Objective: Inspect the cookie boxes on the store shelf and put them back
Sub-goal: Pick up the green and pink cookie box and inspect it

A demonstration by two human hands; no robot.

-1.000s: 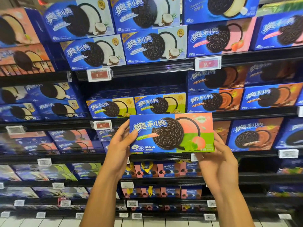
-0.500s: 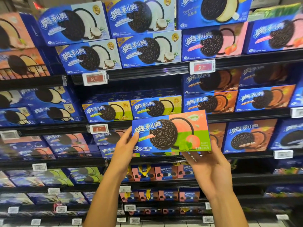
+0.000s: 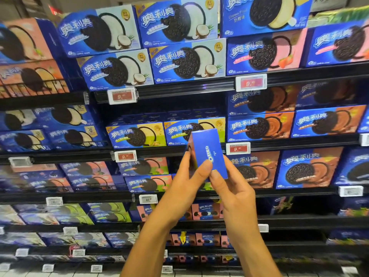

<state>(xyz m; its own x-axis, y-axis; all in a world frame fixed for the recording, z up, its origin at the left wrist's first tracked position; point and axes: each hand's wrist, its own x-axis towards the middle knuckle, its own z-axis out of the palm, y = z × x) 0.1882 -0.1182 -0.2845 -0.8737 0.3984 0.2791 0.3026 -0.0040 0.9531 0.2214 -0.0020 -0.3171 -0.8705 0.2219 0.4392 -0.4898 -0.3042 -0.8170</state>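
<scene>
A person holds one cookie box [image 3: 207, 152] up in front of the store shelves [image 3: 179, 89], with its small blue end turned to the camera. The end is a smooth, shiny cardboard rectangle with white letters running down it. The left hand [image 3: 185, 188] holds the box from the left side, with the thumb pressed flat on the blue end and the fingers curled round the far side. The right hand [image 3: 233, 194] pinches the bottom right corner of the box, its thumb on the blue end and its fingers behind. The box is up in the air, in front of the third shelf down, not resting on anything. Behind it the shelves are long black bars, stacked one over another. They are full of flat cardboard boxes [image 3: 189, 60], mostly blue, with big round dark cookies drawn on them and patches of white, pink, orange, yellow and green. Small price tags [image 3: 122, 95] with red patches are clipped along the shelf fronts. A pale tiled floor [image 3: 60, 273] shows at the very bottom.
</scene>
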